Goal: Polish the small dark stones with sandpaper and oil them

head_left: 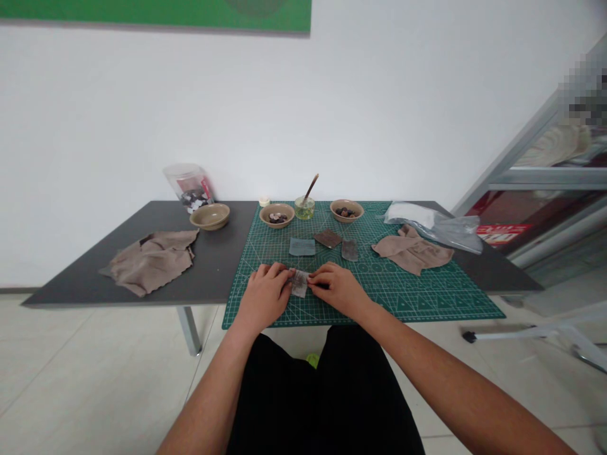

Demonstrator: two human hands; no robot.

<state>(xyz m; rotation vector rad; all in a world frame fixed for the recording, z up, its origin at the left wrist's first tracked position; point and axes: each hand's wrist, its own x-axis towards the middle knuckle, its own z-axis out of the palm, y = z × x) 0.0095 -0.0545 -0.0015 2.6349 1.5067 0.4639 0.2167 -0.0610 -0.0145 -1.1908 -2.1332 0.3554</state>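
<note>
A small, worn grey square sheet [299,284], which looks like sandpaper, lies near the front edge of the green cutting mat [403,297]. My left hand [266,294] is closed, with thumb and fingertips at the sheet's left edge. From the other side, my right hand [339,289] pinches the right edge between thumb and bent fingers. Just beyond the hands are a blue-grey sheet [302,247], a brown sheet [328,238] and a dark grey sheet [349,250]. The brown one partly tilts up from the mat.
Behind stand a bowl of dark pieces [277,215], a glass with yellowish liquid [304,209] and a stick, and a bowl of round brown pieces [346,210]. Left are a brown cloth [154,260], a bowl [210,217] and a clear jar [188,186]. Right are another cloth [412,250] and plastic bag [441,226].
</note>
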